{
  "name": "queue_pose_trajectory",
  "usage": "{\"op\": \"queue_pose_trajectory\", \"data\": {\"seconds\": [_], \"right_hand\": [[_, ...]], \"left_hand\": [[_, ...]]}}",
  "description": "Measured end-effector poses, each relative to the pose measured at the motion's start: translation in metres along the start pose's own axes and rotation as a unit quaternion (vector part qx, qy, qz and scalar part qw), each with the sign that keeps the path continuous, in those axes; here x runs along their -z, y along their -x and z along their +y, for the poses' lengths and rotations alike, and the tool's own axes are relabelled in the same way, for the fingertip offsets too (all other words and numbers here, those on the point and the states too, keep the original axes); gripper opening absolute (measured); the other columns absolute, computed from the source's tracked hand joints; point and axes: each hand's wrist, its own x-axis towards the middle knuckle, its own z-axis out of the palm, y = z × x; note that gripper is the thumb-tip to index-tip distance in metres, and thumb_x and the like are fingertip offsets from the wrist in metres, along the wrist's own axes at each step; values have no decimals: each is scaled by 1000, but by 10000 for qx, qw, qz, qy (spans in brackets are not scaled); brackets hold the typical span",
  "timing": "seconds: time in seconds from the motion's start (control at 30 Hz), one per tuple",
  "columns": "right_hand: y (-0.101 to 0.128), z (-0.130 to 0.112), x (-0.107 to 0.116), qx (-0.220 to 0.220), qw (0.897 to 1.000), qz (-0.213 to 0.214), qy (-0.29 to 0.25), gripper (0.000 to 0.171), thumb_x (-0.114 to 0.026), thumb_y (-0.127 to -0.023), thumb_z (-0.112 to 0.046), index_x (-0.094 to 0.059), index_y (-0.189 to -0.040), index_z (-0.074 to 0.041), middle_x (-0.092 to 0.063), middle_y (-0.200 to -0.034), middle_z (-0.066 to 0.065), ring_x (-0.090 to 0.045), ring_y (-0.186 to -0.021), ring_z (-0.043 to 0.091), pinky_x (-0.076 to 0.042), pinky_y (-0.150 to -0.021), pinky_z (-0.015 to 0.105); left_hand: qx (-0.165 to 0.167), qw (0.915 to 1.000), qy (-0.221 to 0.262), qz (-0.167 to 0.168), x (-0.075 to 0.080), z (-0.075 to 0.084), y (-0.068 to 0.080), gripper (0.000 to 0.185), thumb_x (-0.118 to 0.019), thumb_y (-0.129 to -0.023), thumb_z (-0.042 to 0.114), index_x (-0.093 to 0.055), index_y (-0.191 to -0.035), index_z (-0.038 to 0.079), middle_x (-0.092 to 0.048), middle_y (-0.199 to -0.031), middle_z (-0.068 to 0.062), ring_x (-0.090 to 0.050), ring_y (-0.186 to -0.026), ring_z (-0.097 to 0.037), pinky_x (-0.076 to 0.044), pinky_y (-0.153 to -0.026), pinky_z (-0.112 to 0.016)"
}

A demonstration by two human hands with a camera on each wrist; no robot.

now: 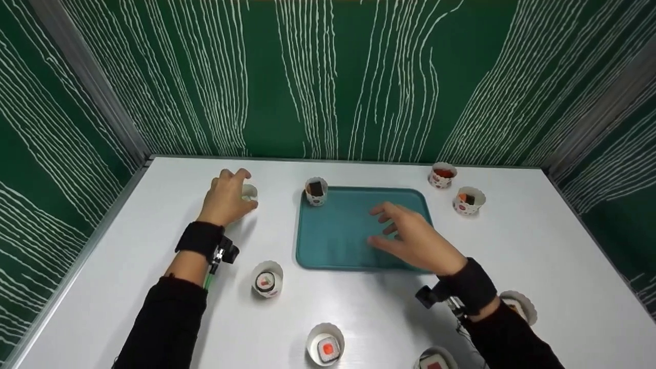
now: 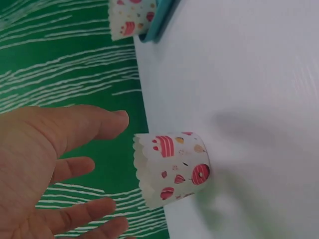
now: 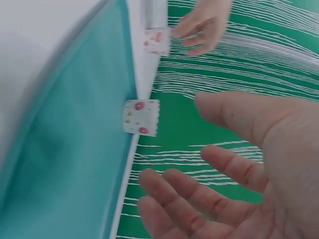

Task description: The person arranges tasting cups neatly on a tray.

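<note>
My left hand (image 1: pixel 237 188) reaches over a small paper cup (image 1: pixel 249 192) printed with cakes, at the table's far left. In the left wrist view its fingers (image 2: pixel 79 167) are spread beside the cup (image 2: pixel 172 169) with a gap between them, so it holds nothing. My right hand (image 1: pixel 382 225) hovers open over the teal tray (image 1: pixel 333 230), fingers spread, and nothing is in it. A cup with a dark piece of sushi (image 1: pixel 316 190) stands at the tray's far left corner, also seen from the right wrist as a cup (image 3: pixel 141 117) at the tray's edge (image 3: pixel 65 149).
Two filled cups (image 1: pixel 443 175) (image 1: pixel 468 200) stand at the far right. Nearer me are sushi cups (image 1: pixel 267 279) (image 1: pixel 325 346), one at the bottom edge (image 1: pixel 435 362) and one behind my right wrist (image 1: pixel 521 305). Green patterned walls enclose the white table (image 1: pixel 512 246).
</note>
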Motion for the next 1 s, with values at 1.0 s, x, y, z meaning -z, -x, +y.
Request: {"op": "queue_pose_trajectory", "data": {"seconds": [1.0], "right_hand": [[49,-11,32,-560,9952,597,-536,51,-75,-103,-35,-57,-148,-21,-64,-145,4,-70,-123,24,-57,-106,48]], "left_hand": [[519,9962,-110,-693,-14,-14,-21,62,-78,-96,20,-53,-149,-2,-60,-140,-34,-59,-132,-52,-47,-109,-71]]}}
